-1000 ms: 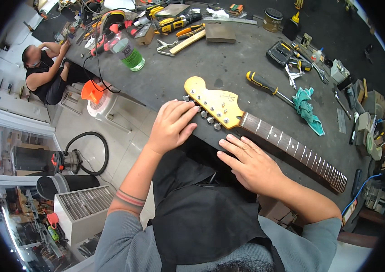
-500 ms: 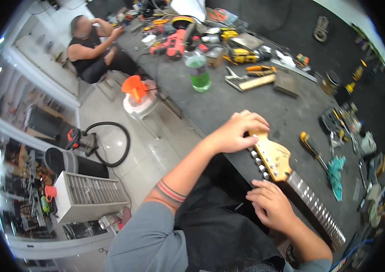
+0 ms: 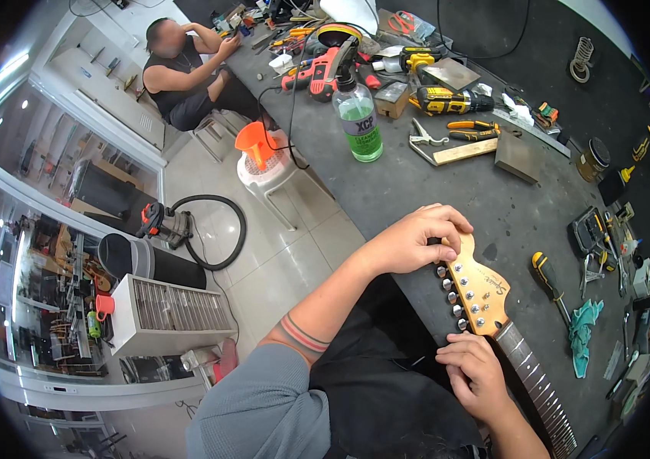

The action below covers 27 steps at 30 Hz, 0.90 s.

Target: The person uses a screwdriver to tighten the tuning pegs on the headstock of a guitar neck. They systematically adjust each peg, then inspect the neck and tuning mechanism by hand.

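An electric guitar's neck [image 3: 537, 385] runs toward the lower right, its light wooden headstock [image 3: 484, 289] lying face up at the bench's near edge. Chrome tuning pegs [image 3: 448, 284] line the headstock's left side. My left hand [image 3: 426, 241] is closed at the far tip of the headstock, thumb and fingers bent round its edge by the topmost peg; the exact grip is partly hidden. Beside the lowest peg rests my right hand [image 3: 479, 376], fingers loosely bent, thumb apart, nothing visible in it. The guitar's body is out of view.
On the dark bench [image 3: 424, 180] stand a spray bottle [image 3: 361, 126] of green liquid, a drill [image 3: 451, 100], pliers [image 3: 474, 130] and a metal block [image 3: 517, 157]. A screwdriver [image 3: 550, 283] and teal cloth [image 3: 583, 336] lie right of the headstock. Another person [image 3: 187, 73] sits at the far left.
The whole view has shifted, so the bench and guitar sit farther right and lower in the picture. Both hands stay by the headstock, with little visible change in their hold.
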### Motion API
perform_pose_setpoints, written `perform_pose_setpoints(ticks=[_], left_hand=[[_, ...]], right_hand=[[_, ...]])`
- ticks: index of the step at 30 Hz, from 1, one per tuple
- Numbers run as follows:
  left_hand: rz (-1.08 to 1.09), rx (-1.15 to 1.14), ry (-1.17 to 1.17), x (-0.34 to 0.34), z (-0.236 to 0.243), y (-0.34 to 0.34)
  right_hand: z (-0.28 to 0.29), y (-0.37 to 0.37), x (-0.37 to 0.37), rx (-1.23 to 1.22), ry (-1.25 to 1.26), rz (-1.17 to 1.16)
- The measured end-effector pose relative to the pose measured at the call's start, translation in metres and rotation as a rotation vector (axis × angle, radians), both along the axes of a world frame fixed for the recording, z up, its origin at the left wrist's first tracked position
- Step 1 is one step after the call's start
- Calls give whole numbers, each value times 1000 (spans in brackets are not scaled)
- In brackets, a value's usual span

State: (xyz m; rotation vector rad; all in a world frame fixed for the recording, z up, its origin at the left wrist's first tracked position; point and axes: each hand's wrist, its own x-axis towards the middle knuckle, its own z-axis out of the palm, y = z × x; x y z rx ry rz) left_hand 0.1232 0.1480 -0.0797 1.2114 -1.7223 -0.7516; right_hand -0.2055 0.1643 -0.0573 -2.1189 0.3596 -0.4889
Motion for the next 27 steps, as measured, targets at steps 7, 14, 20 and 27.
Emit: perform_pose_setpoints(ticks=[7, 14, 20, 27], left_hand=[[96, -187, -170, -15, 4, -23], [170, -192, -190, -18, -1, -31], [185, -193, -198, -19, 1, -27], [214, -241, -209, -21, -2, -27]], right_hand=[[-1, -10, -8, -7, 43, 70], [1, -16, -16, 15, 85, 113], [2, -18, -17, 33, 94, 132], [1, -19, -20, 9, 93, 140]])
